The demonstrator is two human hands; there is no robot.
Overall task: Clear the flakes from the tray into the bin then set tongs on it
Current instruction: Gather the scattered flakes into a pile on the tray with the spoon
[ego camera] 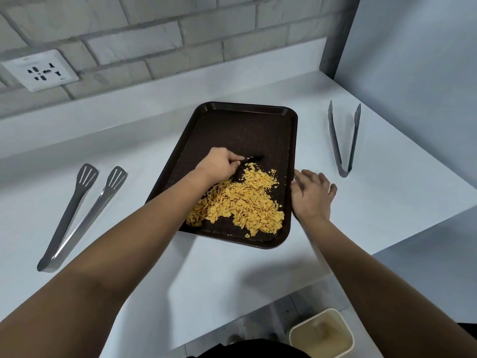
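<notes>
A dark brown tray [242, 125] lies on the white counter with a heap of yellow flakes [242, 200] in its near half. My left hand [219, 164] grips a small black tool [254, 158] whose tip points right, at the far edge of the heap. My right hand [313, 192] rests against the tray's right rim with its fingers relaxed. Grey slotted tongs [77, 210] lie on the counter left of the tray. A second pair of tongs [344, 138] lies to the right. A cream bin [321, 334] stands on the floor below the counter's front edge.
A wall socket [40, 69] sits on the brick wall at the back left. A blue-grey side wall [413, 60] closes off the counter's right end. The counter's front edge runs diagonally above the bin.
</notes>
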